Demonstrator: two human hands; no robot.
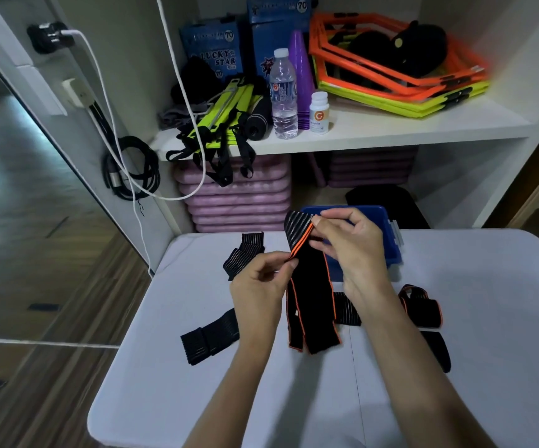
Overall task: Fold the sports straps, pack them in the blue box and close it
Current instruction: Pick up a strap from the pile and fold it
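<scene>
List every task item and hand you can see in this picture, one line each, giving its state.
Orange-edged strap: held up, doubled over, ends hanging to the table.
Left hand: pinching the strap's orange edge.
Right hand: pinching the strap's top fold.
Blue box: on the table, behind the hands; contents hidden.
Black straps: lying loose on the white table.
Water bottle: upright, capped.

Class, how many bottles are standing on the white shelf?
2: a clear water bottle, and a small white bottle with an orange label standing just right of it. Others may be hidden behind the gear.
</scene>
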